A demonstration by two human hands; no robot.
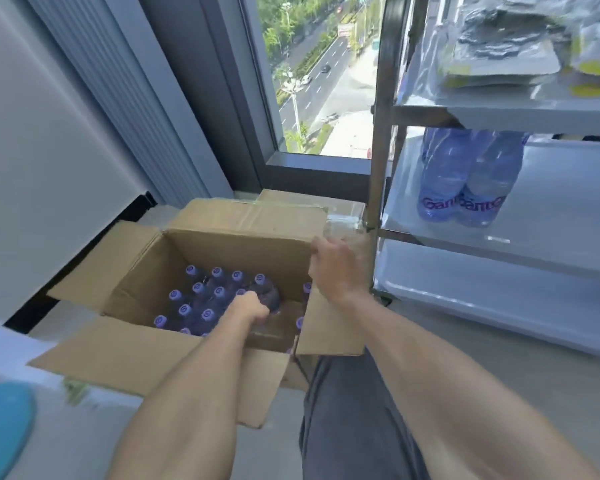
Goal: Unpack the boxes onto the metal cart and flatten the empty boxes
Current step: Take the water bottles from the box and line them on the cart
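Inside the open box (201, 268), the left hand (250, 308) curls its fingers round a bottle (265, 294) (full, likely heavy, slippery: grip the neck); the right hand (333, 268) grips the box's right wall.

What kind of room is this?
Probably a storeroom or office corner high up in a building: a metal cart holds water bottles, an open cardboard box sits on the floor, and the window looks down on a road.

Bottles (201, 299) are standing in the open box (229, 244) on the floor, left of the metal cart (499, 251); two bottles (465, 181) are sitting on its middle shelf.
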